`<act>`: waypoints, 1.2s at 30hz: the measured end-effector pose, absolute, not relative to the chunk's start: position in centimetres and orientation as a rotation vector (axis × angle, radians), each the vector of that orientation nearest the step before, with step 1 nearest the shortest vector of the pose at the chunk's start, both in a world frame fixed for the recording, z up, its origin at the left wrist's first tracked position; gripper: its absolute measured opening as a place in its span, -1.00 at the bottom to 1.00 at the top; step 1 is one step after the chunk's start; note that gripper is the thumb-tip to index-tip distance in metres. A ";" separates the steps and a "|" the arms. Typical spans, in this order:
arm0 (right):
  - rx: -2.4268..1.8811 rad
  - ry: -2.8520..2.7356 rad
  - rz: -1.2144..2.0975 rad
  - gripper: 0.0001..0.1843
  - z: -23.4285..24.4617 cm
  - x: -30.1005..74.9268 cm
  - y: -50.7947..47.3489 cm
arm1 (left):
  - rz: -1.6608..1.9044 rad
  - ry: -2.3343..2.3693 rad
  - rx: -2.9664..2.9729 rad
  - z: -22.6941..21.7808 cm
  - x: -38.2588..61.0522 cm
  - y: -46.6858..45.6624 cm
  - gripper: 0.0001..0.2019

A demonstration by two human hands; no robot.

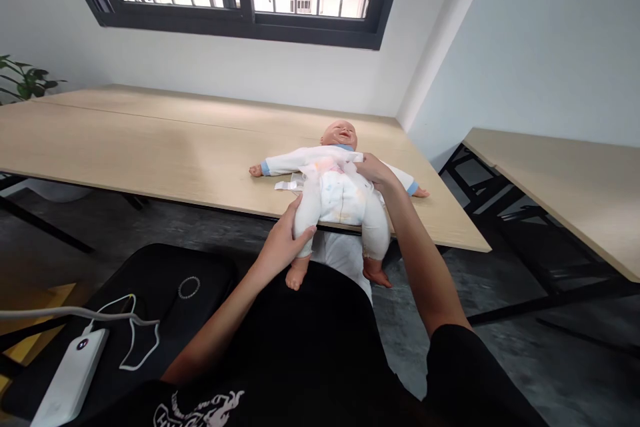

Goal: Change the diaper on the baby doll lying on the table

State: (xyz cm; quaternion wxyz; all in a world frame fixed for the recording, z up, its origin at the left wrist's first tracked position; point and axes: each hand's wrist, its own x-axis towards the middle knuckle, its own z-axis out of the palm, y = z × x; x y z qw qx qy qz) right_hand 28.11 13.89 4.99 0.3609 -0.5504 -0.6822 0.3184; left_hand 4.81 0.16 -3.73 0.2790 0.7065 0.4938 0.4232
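Note:
A baby doll (334, 188) in a white, stained suit with blue cuffs lies on its back at the near edge of a long wooden table (150, 147). Its legs hang over the edge toward me and its arms are spread. My left hand (285, 240) grips the doll's leg on my left side, just below the table edge. My right hand (375, 172) rests on the doll's chest, fingers pinching the cloth of the suit. A white diaper tab (286, 185) sticks out beside the doll's hip.
A black chair seat (165, 293) at my left carries a white power bank (70, 377), a white cable (133, 333) and a small bead ring (189, 287). A second wooden table (565, 180) stands at right. A potted plant (23, 80) is at far left.

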 end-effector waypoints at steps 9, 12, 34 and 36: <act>-1.178 -1.668 0.738 -0.61 2.1 29.0 15.4 | 0.879 1.128 2.884 0.5 7.6 2.5 -0.53; -1.291 -1.597 0.537 -0.66 0.8 29.1 16.5 | 0.635 0.855 3.060 1.9 8.9 6.0 -0.56; -1.790 -1.672 -0.047 -0.58 -5.1 38.8 7.9 | 0.129 0.714 2.769 5.4 13.3 17.7 -0.50; -1.743 -1.682 0.016 -0.60 -5.1 38.6 8.0 | 0.140 0.739 2.740 5.2 13.6 18.6 -0.48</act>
